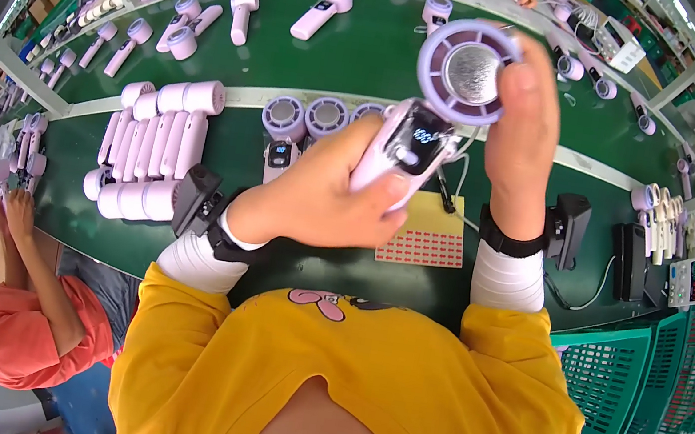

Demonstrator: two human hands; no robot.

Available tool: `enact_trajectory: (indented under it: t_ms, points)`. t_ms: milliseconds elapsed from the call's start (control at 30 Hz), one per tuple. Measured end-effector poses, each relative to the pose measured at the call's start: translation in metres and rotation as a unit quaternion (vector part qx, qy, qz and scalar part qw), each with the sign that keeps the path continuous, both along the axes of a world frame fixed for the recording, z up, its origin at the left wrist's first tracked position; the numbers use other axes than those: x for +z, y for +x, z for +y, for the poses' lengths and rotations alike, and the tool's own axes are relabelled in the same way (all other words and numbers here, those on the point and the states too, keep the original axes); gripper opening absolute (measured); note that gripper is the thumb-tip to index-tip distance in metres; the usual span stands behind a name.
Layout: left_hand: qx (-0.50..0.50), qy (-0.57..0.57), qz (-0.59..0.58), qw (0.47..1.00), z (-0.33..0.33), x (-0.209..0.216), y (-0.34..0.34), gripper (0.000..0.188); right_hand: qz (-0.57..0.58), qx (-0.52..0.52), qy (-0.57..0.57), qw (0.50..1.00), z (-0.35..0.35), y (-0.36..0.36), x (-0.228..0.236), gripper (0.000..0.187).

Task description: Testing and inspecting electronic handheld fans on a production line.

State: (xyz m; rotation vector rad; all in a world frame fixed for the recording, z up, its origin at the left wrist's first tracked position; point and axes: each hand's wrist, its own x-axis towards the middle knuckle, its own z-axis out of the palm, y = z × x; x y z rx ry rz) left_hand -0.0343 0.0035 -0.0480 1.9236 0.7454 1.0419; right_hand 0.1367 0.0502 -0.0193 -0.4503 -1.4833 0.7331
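My left hand [321,186] is wrapped round the pale pink handle of a handheld fan [384,164]; a dark display on it is lit. Just beyond the handle's top, my right hand [527,127] grips the fan's round purple head [470,72], thumb on the rim and the other fingers mostly hidden. Spokes and a silvery disc show on the head. Whether head and handle are joined is hard to see. Below my hands lies a yellow sheet [427,209] with rows of small red marks. More upright fans [326,117] stand behind my left hand.
Stacked pink fans [152,138] lie on the green table at left. Across a pale rail, more fans [324,11] rest on a green surface. A black box [628,262] and a small meter [690,282] stand right, above green crates [600,390]. A co-worker in red [35,323] sits left.
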Motion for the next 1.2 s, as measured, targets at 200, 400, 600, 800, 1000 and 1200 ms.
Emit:
enact_trajectory:
  t_ms: [200, 400, 600, 800, 1000, 1200]
  points:
    - [0.08, 0.4, 0.134, 0.903, 0.028, -0.017, -0.013, 0.04, 0.174, 0.201, -0.318, 0.91, -0.012, -0.015, -0.004, 0.037]
    - [0.007, 0.199, -0.003, 0.98, 0.019, -0.015, 0.006, 0.054, 0.039, 0.019, -0.025, 0.999, -0.013, -0.002, -0.008, 0.046]
    - [-0.211, -0.339, -0.253, 0.881, -0.019, 0.021, -0.005, 0.066, -0.075, -0.009, 0.124, 0.989, -0.023, -0.007, 0.006, 0.045]
    - [0.081, 0.188, -0.458, 0.865, -0.075, 0.049, -0.03, 0.05, -0.146, -0.095, 0.139, 0.975, -0.024, 0.002, 0.01, 0.035]
    - [0.185, 0.21, -0.463, 0.841, -0.092, 0.069, -0.011, 0.046, -0.17, -0.102, 0.137, 0.971, -0.027, 0.003, 0.013, 0.02]
    - [0.037, 0.299, -0.449, 0.841, -0.094, 0.061, -0.013, 0.051, -0.194, -0.099, 0.135, 0.967, -0.035, 0.002, 0.013, 0.021]
